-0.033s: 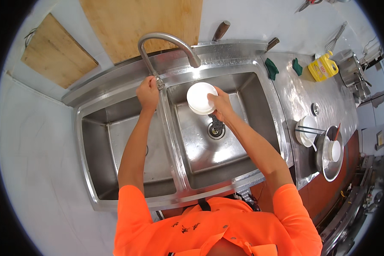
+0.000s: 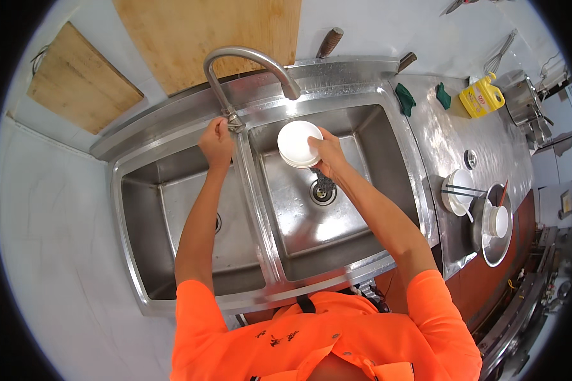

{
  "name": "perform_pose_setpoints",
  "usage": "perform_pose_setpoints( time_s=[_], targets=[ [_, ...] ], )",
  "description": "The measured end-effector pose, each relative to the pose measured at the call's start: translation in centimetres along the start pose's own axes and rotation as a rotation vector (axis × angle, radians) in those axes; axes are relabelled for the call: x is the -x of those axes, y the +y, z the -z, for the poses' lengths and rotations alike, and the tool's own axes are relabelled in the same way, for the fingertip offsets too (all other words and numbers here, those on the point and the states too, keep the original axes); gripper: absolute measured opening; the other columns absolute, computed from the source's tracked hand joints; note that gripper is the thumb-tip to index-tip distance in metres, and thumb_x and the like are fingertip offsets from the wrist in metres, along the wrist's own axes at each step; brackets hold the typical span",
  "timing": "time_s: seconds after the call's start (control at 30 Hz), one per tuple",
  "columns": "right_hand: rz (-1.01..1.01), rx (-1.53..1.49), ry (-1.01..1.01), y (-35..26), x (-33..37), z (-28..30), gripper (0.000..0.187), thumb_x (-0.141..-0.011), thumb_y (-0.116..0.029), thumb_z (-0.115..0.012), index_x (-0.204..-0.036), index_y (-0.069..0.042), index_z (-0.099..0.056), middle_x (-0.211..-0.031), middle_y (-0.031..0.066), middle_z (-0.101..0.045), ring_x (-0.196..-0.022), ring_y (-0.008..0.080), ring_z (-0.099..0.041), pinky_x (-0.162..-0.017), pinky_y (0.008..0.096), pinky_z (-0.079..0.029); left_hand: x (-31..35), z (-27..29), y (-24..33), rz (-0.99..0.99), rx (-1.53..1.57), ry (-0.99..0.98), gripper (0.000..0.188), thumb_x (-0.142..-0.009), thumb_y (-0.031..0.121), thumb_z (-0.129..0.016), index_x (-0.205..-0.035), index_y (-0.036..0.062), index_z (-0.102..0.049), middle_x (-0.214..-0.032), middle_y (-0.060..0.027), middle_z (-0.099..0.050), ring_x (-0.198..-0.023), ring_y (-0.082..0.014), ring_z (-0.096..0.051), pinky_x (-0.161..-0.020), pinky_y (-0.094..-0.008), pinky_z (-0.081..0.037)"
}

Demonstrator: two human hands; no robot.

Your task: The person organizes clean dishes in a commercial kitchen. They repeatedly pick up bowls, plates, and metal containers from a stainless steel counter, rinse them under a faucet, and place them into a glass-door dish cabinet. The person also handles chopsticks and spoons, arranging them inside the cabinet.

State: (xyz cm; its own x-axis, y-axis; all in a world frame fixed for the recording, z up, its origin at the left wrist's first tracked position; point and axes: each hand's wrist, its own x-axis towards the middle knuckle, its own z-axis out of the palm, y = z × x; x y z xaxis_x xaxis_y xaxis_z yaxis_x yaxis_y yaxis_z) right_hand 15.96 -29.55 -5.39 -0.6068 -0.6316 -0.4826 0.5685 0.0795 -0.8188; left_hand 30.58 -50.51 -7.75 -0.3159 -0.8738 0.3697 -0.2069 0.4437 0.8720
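My right hand (image 2: 329, 152) grips a small stack of white bowls (image 2: 295, 141) over the right sink basin (image 2: 292, 222), thumb over the rim. Below that hand, a dark mesh-like scourer (image 2: 325, 182) shows just above the drain (image 2: 323, 193); whether my fingers hold it is hidden. At the base of the curved metal faucet (image 2: 251, 54), my left hand (image 2: 217, 145) is closed, its fingertips at the faucet handle (image 2: 235, 122). The spout ends above and behind the bowls, and no stream of water shows from it.
The left basin (image 2: 190, 209) lies under my left forearm. On the right counter (image 2: 435, 140) are green cloths (image 2: 443, 96), a yellow jug (image 2: 482, 98), a white bowl with chopsticks (image 2: 457, 193) and a metal basin (image 2: 494, 251). Wooden boards (image 2: 210, 32) lean behind the sink.
My left hand has shifted slightly left and down at the faucet handle. The bowls and my right hand stay almost in place.
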Motion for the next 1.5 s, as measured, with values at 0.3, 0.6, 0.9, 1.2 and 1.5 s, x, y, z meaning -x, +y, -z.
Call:
perform_pose_setpoints(
  time_s=[0.3,0.6,0.9,1.2,1.5],
  targets=[
    [0.061,-0.217,0.116,5.0,-4.2,1.7,0.037,-0.087,0.000,-0.047,-0.124,-0.003,-0.049,-0.108,0.0128,-0.059,-0.094,0.0241,-0.060,-0.074,0.0376,-0.055,7.1,0.4,1.4,-0.024,0.025,0.044,0.029,-0.083,0.003,-0.056,-0.111,0.0063,-0.057,-0.114,-0.0095,-0.053,-0.089,-0.0143,-0.055,-0.068,-0.0267,-0.046],
    [0.271,-0.060,-0.037,3.0,-4.7,1.5,0.035,-0.089,-0.001,-0.049,-0.123,-0.001,-0.052,-0.108,0.0087,-0.060,-0.094,0.0163,-0.058,-0.080,0.0288,-0.048,7.3,-2.7,2.6,0.401,0.512,-0.310,0.025,-0.090,0.009,-0.051,-0.114,0.0018,-0.054,-0.107,-0.0098,-0.059,-0.087,-0.0152,-0.059,-0.069,-0.0258,-0.049],
    [-0.103,-0.113,0.111,3.2,-3.9,2.3,0.035,-0.090,-0.004,-0.042,-0.125,-0.005,-0.047,-0.109,0.0172,-0.057,-0.090,0.0302,-0.063,-0.059,0.0449,-0.056,5.8,1.8,0.9,0.602,0.671,0.145,0.042,-0.091,0.025,-0.056,-0.122,0.0045,-0.038,-0.086,-0.0081,-0.053,-0.061,-0.0193,-0.057,-0.051,-0.0303,-0.047],
    [-0.442,-0.467,0.098,9.6,-2.9,6.9,0.037,-0.092,-0.010,-0.044,-0.129,-0.009,-0.040,-0.121,0.0179,-0.051,-0.103,0.0393,-0.057,-0.071,0.0554,-0.054,0.8,-0.4,2.6,0.019,0.101,-0.060,0.017,-0.092,0.011,-0.052,-0.093,0.0008,-0.065,-0.077,-0.0027,-0.055,-0.059,-0.0117,-0.053,-0.054,-0.0257,-0.045],
    [-0.534,-1.166,-0.192,10.3,2.3,8.0,0.040,-0.089,-0.010,-0.042,-0.126,0.004,-0.039,-0.115,0.0216,-0.054,-0.093,0.0310,-0.062,-0.054,0.0262,-0.053,5.3,-0.8,-0.5,0.077,0.117,0.031,0.014,-0.089,0.014,-0.056,-0.094,0.0024,-0.062,-0.071,-0.0035,-0.054,-0.051,-0.0109,-0.047,-0.045,-0.0252,-0.038]
  ],
)
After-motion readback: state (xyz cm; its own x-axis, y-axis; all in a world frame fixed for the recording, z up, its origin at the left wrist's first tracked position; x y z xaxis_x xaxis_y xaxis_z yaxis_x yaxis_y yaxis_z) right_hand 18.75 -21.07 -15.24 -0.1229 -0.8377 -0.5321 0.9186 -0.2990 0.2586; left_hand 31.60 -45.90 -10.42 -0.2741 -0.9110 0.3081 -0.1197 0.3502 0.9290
